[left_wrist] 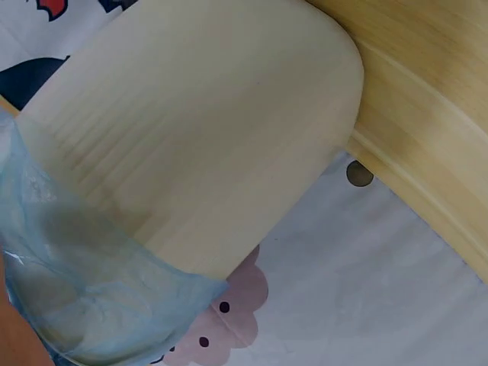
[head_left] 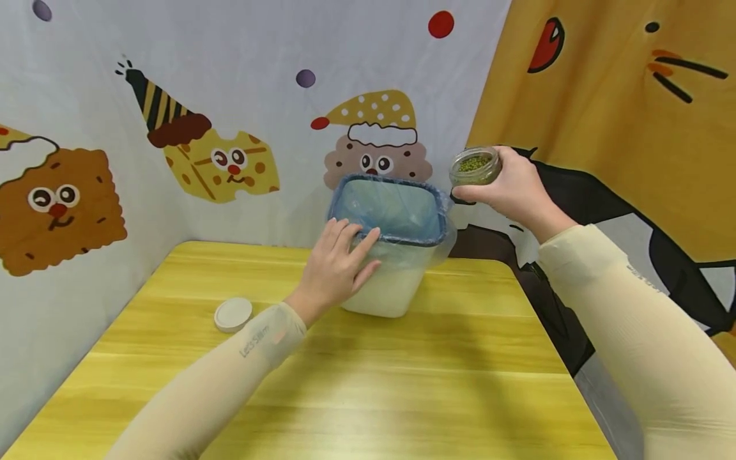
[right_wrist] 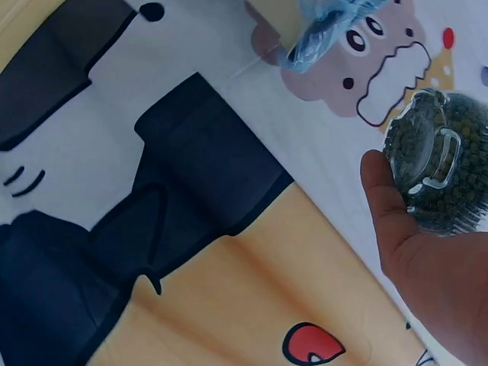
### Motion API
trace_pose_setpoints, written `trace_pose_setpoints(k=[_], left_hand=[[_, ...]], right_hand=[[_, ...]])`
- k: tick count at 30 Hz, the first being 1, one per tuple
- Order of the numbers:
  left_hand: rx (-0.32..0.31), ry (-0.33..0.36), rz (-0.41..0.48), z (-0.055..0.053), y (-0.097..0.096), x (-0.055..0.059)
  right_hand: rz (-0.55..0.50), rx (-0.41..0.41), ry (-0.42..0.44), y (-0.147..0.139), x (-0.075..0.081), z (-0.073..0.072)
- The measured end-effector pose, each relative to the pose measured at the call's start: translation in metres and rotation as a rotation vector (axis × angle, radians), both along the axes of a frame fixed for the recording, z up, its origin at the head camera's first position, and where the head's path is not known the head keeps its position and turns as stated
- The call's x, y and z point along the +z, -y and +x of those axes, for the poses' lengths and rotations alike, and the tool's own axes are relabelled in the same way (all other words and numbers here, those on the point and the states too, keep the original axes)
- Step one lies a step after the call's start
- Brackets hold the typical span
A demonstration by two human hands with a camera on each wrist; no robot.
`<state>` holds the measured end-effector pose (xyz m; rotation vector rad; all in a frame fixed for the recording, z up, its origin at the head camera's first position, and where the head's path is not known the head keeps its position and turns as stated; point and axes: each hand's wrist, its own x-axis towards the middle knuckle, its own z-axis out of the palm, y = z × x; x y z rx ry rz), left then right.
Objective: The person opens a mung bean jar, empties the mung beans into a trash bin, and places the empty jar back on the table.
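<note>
A cream trash bin [head_left: 382, 287] with a dark blue rim stands near the table's far edge, lined with a thin blue plastic bag [head_left: 439, 252] that hangs over its outside. My left hand [head_left: 339, 265] rests at the bin's near rim, fingers fairly straight over the bag and thumb held apart. Up to the right of the bin, my right hand [head_left: 520, 188] grips an open glass jar [head_left: 477, 176] round its side. Small green beans [head_left: 474, 163] show inside it. The right wrist view shows the jar's clear base [right_wrist: 438, 164] beside the thumb.
A round white lid [head_left: 232, 314] lies on the yellow wood-patterned table [head_left: 356, 396], left of my left forearm. Behind the table hangs a white cloth [head_left: 230, 64] printed with cartoon snacks; a yellow printed cloth [head_left: 604, 128] hangs at the right.
</note>
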<state>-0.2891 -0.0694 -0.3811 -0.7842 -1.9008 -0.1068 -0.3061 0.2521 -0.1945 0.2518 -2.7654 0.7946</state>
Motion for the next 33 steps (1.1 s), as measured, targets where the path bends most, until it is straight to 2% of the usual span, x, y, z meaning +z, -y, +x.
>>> trace_pose_setpoints(k=[8,15,22,28,33], left_hand=[[0.042,-0.003,-0.015,0.004,-0.002,-0.003],[0.052,0.061,-0.040,0.009,-0.002,0.003],[0.042,0.103,-0.052,0.013,0.000,0.011],[0.047,0.116,-0.072,0.014,0.003,0.014],[0.044,0.112,-0.088,0.014,0.004,0.015]], right_hand=[[0.113,0.071,0.007,0.022,-0.005,-0.018],[0.195,0.104,0.005,0.037,-0.003,-0.029],[0.283,0.106,-0.023,0.046,0.007,-0.035],[0.356,0.100,-0.058,0.049,0.013,-0.039],[0.392,0.083,-0.054,0.050,0.014,-0.039]])
